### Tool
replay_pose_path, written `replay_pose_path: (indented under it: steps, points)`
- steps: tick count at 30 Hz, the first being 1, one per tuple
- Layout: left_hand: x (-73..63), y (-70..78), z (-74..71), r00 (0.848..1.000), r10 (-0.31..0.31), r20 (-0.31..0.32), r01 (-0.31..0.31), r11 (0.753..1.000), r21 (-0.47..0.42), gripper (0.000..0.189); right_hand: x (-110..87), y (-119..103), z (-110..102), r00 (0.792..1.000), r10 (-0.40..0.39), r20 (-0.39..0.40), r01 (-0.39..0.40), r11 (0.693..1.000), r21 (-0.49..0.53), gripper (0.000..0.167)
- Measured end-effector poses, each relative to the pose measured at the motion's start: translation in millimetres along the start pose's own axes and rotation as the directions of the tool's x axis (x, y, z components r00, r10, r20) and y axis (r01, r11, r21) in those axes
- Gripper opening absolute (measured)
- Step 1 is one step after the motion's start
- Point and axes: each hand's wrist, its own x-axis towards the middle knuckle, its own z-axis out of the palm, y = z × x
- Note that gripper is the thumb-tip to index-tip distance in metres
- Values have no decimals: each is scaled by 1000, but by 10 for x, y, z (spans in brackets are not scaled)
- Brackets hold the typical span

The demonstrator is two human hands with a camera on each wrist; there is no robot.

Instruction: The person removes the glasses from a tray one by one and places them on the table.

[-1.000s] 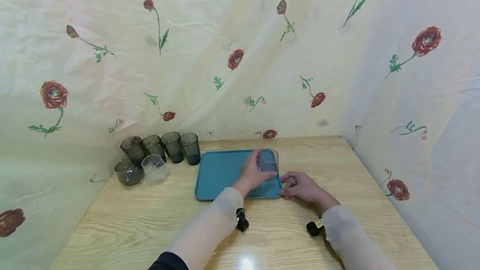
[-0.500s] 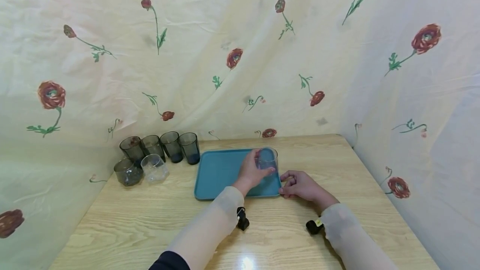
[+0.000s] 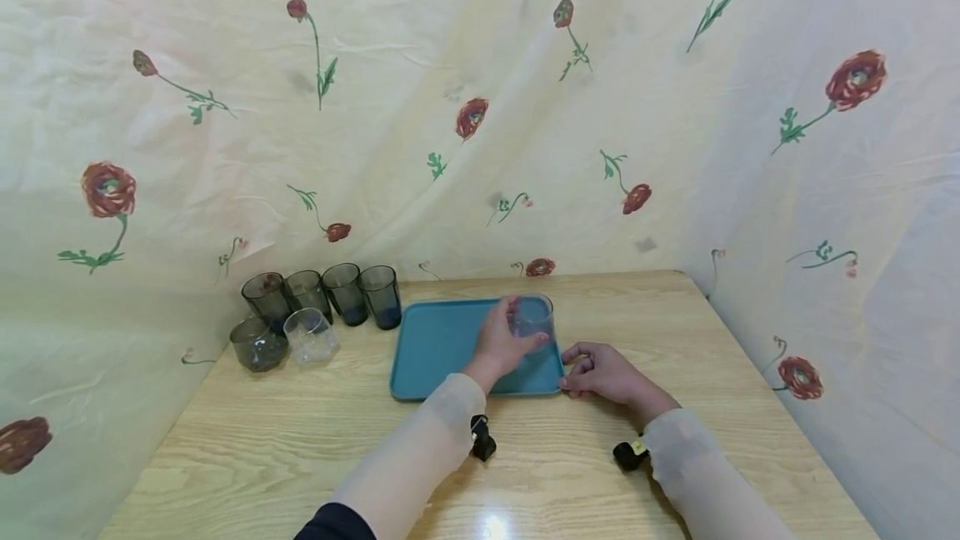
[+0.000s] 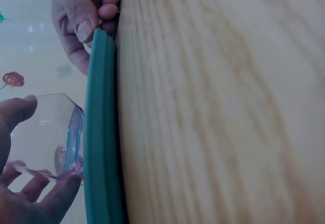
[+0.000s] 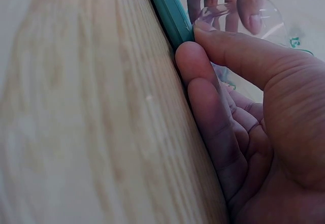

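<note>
A clear glass stands upright at the right end of the blue-green tray, and my left hand grips it from the side. In the left wrist view, the thumb and fingers curl round the glass, its base right at the tray's surface. My right hand pinches the tray's near right corner. Seen from the right wrist, its thumb lies on top of the corner, with the fingertips against the edge below.
Left of the tray, several tall dark glasses stand in a row. In front of them are a short dark glass and a short clear glass. A flowered cloth hangs behind the wooden table.
The glass in my left hand has shifted very slightly left on the tray. My right hand stays at the tray's corner.
</note>
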Motion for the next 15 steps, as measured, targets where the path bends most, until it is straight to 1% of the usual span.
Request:
replay_pose_path:
  steps: [4, 8, 12, 15]
  points:
    - [-4, 9, -71, 1000, 5, -19, -6, 1000, -18, 78, -2, -15, 8, 1000, 0, -2, 0, 1000, -3, 51]
    - [-33, 1, -176, 998, 18, -60, -19, 1000, -15, 79, -2, -18, 16, 1000, -3, 0, 3, 1000, -2, 51]
    - [-71, -36, -294, 994, 28, -101, -30, 999, -17, 80, -1, -14, 20, 1000, -3, -1, 3, 1000, -3, 51]
    - [-91, -76, -375, 993, 30, -115, -33, 999, -21, 80, 1, 2, 23, 1000, -7, -3, 7, 1000, -3, 51]
